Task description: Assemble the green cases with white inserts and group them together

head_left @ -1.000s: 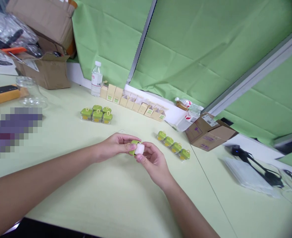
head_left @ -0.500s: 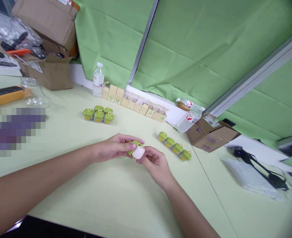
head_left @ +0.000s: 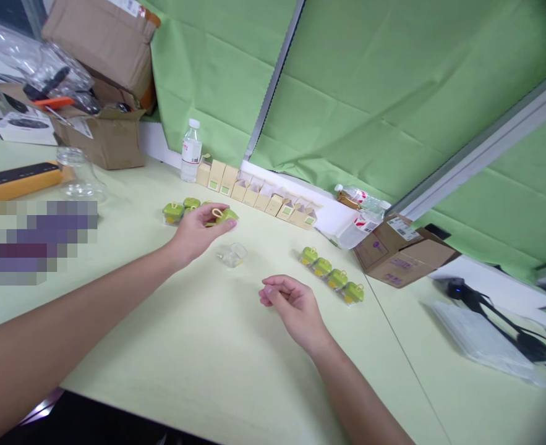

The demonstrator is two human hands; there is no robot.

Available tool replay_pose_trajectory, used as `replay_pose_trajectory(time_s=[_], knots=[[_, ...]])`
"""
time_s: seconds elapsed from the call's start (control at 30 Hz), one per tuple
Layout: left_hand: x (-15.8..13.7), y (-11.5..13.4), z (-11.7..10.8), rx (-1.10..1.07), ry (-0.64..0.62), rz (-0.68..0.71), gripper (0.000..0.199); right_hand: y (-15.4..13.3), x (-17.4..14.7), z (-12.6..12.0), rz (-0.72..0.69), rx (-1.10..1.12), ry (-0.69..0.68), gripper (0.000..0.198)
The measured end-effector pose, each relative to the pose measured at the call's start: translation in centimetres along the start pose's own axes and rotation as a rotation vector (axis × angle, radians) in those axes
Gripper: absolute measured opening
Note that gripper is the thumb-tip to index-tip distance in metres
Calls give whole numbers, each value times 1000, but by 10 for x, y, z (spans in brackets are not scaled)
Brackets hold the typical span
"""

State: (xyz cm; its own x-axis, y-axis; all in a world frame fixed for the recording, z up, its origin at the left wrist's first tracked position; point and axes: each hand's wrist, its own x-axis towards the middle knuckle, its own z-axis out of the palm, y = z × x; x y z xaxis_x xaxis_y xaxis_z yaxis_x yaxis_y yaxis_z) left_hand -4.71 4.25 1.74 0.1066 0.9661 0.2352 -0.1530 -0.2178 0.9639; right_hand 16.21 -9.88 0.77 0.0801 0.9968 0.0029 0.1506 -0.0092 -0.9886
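Observation:
My left hand is closed around a small green case with a yellow loop, raised above the table in front of a cluster of clear boxes with green lids, which it partly hides. Below and to its right lies a small clear plastic box without a lid. Over the middle of the table, my right hand has its fingers curled in and the thumb against them, with nothing visible in them. To its right stands a slanting row of several green-lidded clear boxes.
Small beige cartons line the back wall beside an upright water bottle. Other bottles lie near a cardboard box on the right. At left are a glass jar, an orange-and-black bar and an open carton.
My left hand has moved up and left with the green case, away from my right hand. The pale insert seen before is out of sight. The clear box now shows between the hands.

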Motion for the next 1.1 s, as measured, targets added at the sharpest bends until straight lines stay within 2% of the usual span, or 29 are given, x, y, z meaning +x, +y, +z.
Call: replay_pose_trajectory(time_s=[0.17,0.27,0.33,0.5,0.7,0.97,1.1], knots=[[-11,-6,2,453,-149,253,53,4,0,1,-18,-19,-12,35],[-19,-11,7,615,-225,369,49,8,1,1,-34,-36,-12,34],[-21,-16,10,672,-223,405,45,10,2,1,-40,-49,-12,32],[-16,-27,17,733,-151,428,36,10,2,3,-58,-87,-21,27],[-14,-35,22,816,-137,396,27,8,-1,4,-65,-134,-28,23],[-20,-39,17,834,-242,356,34,9,-2,2,-90,-187,-33,23],[-21,-36,17,808,-213,345,35,9,-2,1,-102,-211,-37,23]])
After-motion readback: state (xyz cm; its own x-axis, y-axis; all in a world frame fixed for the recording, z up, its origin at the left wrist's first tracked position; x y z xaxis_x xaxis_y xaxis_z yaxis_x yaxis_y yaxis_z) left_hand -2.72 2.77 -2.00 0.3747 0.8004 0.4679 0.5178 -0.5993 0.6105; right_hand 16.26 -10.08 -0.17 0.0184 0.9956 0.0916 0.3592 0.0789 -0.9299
